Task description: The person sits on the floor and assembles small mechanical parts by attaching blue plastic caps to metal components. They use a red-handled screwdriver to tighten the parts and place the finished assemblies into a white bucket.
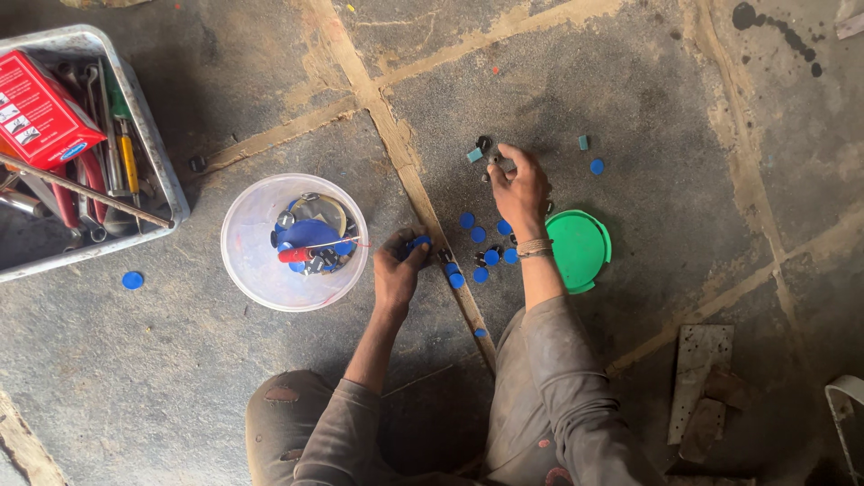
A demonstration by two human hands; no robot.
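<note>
Blue discs [477,236], small, round and flat, are lying scattered on the grey stone floor [630,99], mixed with a few dark metal pieces too small to identify. One blue disc [132,280] is lying alone at the 9 o'clock edge of the scene, and another [597,166] is sitting at 2 o'clock from the main cluster.

A clear plastic tub [247,236], at 9 o'clock from the cluster, is holding blue caps, metal rings and a red-handled tool [295,256]. A green lid [579,249] is lying flat at 3 o'clock from the cluster. A grey tray [153,144] at the 10 o'clock corner is carrying wrenches, screwdrivers and a red box [38,108].

The left hand [398,268] is closing its fingers around a blue piece [419,242], with the cluster lying just beside it at 3 o'clock. The right hand [520,187] is reaching to 12 o'clock of the cluster, its fingertips pinching a small dark part [500,164], with the discs lying just below its wrist.
</note>
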